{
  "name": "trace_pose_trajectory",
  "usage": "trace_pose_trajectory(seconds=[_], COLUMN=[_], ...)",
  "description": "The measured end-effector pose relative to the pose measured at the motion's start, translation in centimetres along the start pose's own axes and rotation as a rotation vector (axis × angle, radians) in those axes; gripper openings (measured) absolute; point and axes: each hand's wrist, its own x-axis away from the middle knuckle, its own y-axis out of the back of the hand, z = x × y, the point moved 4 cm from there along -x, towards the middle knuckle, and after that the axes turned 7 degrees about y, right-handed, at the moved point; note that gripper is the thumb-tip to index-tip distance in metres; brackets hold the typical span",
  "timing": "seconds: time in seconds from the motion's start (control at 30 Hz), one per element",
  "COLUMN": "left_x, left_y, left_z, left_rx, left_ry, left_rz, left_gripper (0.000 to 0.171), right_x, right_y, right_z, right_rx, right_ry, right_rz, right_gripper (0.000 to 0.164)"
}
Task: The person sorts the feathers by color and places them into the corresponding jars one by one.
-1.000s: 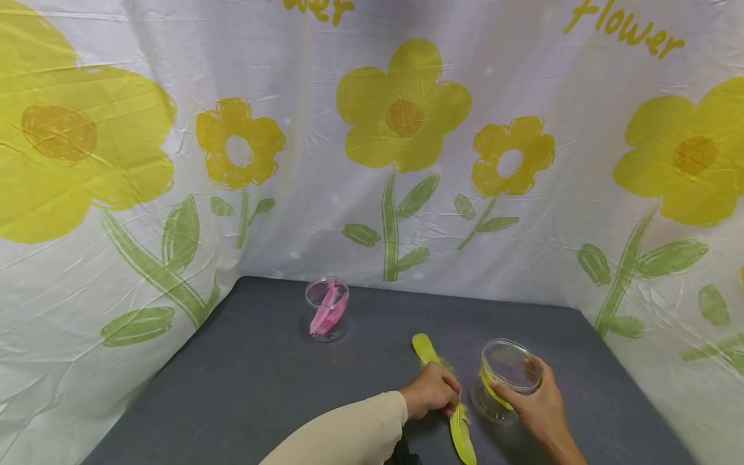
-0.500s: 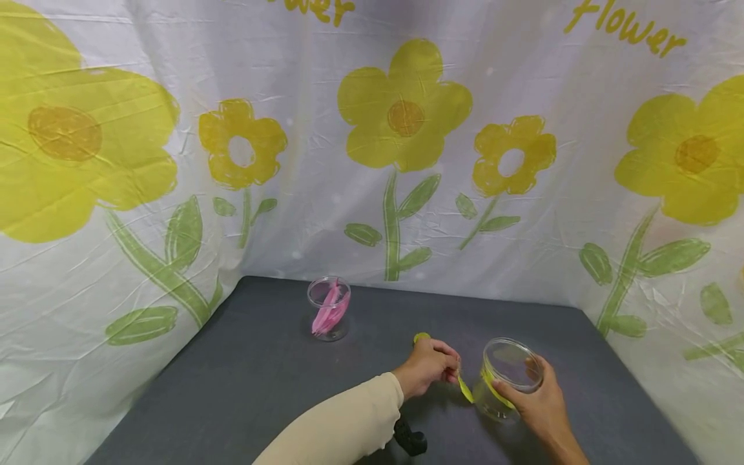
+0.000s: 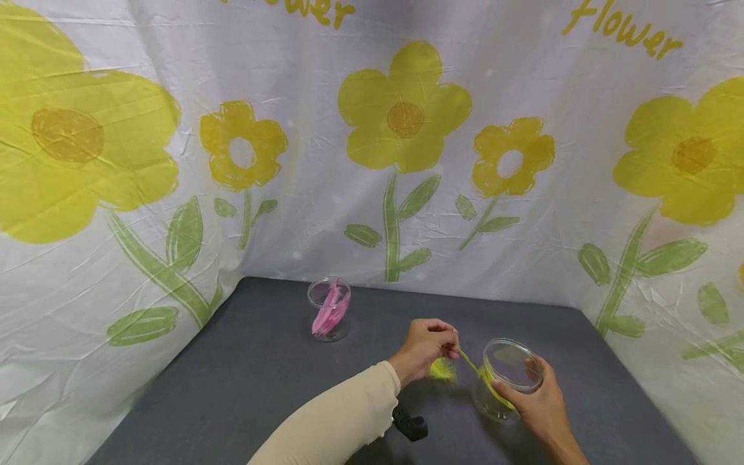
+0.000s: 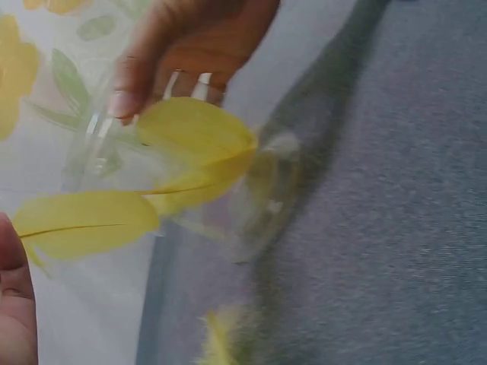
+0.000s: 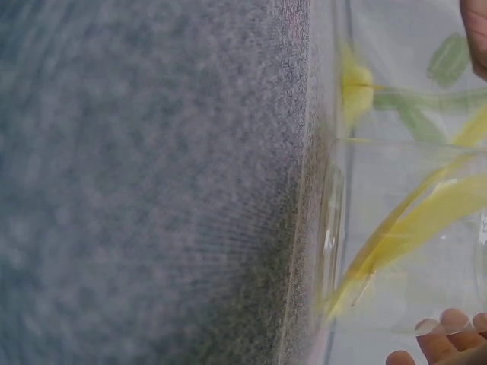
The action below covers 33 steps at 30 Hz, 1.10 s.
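My left hand (image 3: 427, 345) pinches a yellow feather (image 3: 469, 363) by one end. It slants down to the right, its lower end at the left side of a clear round jar (image 3: 504, 407). My right hand (image 3: 543, 403) grips that jar, which stands on the dark table, from the right. Inside it lies yellow feather (image 5: 426, 224), seen through the wall in the right wrist view. In the left wrist view the held feather (image 4: 84, 224) overlaps the jar and the feather (image 4: 194, 133) in it. Another yellow feather (image 3: 443, 370) lies on the table, partly hidden behind my left hand.
A second clear jar (image 3: 329, 294) with pink feathers (image 3: 331, 316) stands farther back on the left of the dark table (image 3: 244, 381). Beneath my left wrist is a black object (image 3: 409, 424). A white cloth (image 3: 314, 219) printed with yellow flowers hangs behind and beside the table.
My left hand has picked a yellow feather off the table and raised it, moving away from me, bringing its end to the jar. The right hand and its jar have stayed put.
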Motion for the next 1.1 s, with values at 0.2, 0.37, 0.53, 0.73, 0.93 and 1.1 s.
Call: trace_pose_trajectory(seconds=[0.2,0.37,0.53,0.73,0.93,1.1], left_x=[0.1,0.3,0.5,0.8,1.0,0.8], left_y=[-0.7,-1.4,-2.4,-3.7,-5.3,-6.1], left_z=[-1.8,-2.6,-3.3,-3.9,-3.1,-1.7], left_rx=[0.041,0.050,0.062,0.099,0.083,0.062], left_ry=[-0.055,-0.067,-0.087,-0.093,-0.054,-0.017], left_rz=[0.032,0.051,0.085,0.125,0.143,0.143], left_gripper=[0.007,0.006,0.006,0.007,0.010,0.009], right_x=[0.1,0.1,0.3,0.4,0.2,0.2], right_y=[0.0,0.0,0.0,0.0,0.1,0.0], right_z=[0.0,-0.1,0.0,0.2,0.1,0.0], right_rx=[-0.006,-0.001,-0.009,-0.024,-0.028,-0.026], right_ry=[-0.009,-0.016,-0.008,0.003,-0.020,-0.030], right_rz=[-0.006,0.000,-0.016,-0.019,0.009,0.032], right_gripper=[0.109,0.110,0.107,0.106,0.110,0.111])
